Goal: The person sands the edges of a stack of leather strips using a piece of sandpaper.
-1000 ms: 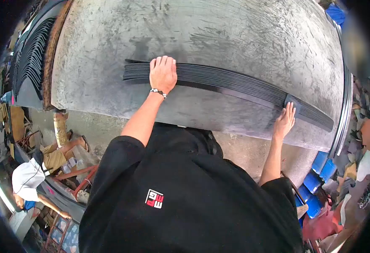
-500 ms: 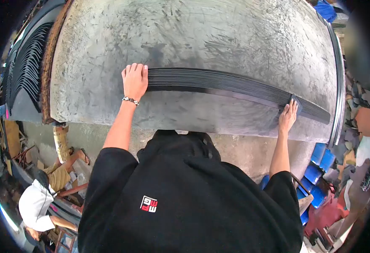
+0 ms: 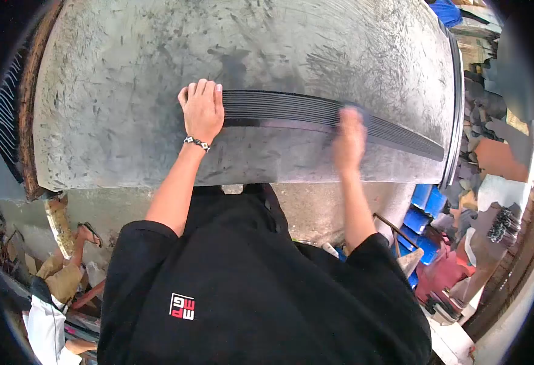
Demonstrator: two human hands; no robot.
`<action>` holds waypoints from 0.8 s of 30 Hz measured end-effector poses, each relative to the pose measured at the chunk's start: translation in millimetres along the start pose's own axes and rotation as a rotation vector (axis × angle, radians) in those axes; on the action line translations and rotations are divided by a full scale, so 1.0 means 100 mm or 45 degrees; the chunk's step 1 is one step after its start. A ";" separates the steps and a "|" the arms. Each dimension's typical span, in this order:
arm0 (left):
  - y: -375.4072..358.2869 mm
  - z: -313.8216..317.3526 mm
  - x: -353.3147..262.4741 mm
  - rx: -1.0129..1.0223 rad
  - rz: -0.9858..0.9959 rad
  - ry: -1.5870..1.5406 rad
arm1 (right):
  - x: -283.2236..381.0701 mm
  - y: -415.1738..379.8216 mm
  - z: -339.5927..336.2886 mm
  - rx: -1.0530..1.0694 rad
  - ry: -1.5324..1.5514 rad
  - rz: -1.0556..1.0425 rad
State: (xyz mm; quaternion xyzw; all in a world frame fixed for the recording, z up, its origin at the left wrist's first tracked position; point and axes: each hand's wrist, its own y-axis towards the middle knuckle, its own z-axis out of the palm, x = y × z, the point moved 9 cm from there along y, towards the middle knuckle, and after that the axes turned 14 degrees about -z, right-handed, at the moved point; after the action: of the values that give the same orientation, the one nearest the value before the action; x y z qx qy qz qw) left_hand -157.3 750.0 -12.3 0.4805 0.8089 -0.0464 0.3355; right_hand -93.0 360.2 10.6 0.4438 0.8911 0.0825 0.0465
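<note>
A fan of long, thin black strips point(image 3: 285, 106) lies across a scuffed grey tabletop point(image 3: 145, 48), narrowing toward its right end. My left hand point(image 3: 202, 111) grips the left end of the strips, its fingers curled over the far edge. A patterned bracelet is on that wrist. My right hand point(image 3: 350, 141) is over the strips right of their middle, smeared by motion. Under its fingers a small dark cloth point(image 3: 363, 114) shows as a blurred bluish patch, pressed against the strips.
Curved black strips point(image 3: 4, 112) hang beyond the table's worn left edge point(image 3: 30, 97). Blue bins point(image 3: 422, 210) and heaped scraps point(image 3: 501, 158) are at right. A seated person in a white shirt point(image 3: 43, 322) is at lower left. Blue fabric point(image 3: 446, 12) lies at the far right corner.
My right hand has slid left along the strips with the dark cloth, from near their right end toward the middle. My left hand stays on the left end. The view has shifted slightly right.
</note>
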 end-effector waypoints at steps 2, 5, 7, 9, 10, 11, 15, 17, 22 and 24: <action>-0.03 0.00 -0.02 -0.001 -0.013 -0.027 | -1.18 -0.38 -0.03 0.110 -0.199 0.386; 0.02 -0.04 0.03 -0.026 -0.040 -0.074 | -0.11 0.02 0.09 -0.060 -0.254 0.355; 0.01 -0.02 0.03 -0.019 -0.049 -0.110 | 1.71 0.61 0.02 -0.134 0.053 -0.004; 0.00 -0.04 0.01 -0.025 -0.001 -0.086 | 2.68 0.80 0.09 -0.038 0.523 -0.185; 0.03 -0.02 0.02 -0.022 -0.012 -0.079 | 2.53 0.84 0.09 0.039 0.456 -0.222; 0.00 -0.02 0.03 -0.007 -0.027 -0.071 | 2.24 0.82 0.03 0.128 0.390 -0.252; 0.00 -0.02 0.02 -0.018 -0.042 -0.085 | -0.43 0.02 0.09 0.056 -0.078 0.422; 0.00 0.00 0.04 0.020 -0.062 -0.083 | -0.89 -0.21 0.21 -0.020 -0.446 0.731; -0.05 -0.03 0.09 0.018 -0.049 -0.110 | 2.52 0.95 0.18 0.005 0.299 -0.080; 0.01 -0.01 0.10 0.012 -0.053 -0.130 | 2.30 0.87 0.17 0.020 0.351 -0.264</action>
State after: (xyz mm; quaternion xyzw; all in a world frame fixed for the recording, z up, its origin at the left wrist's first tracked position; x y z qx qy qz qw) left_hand -160.3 758.2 -17.3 0.4621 0.8003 -0.0817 0.3731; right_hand -160.8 596.7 8.1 0.3341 0.9307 0.1304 -0.0715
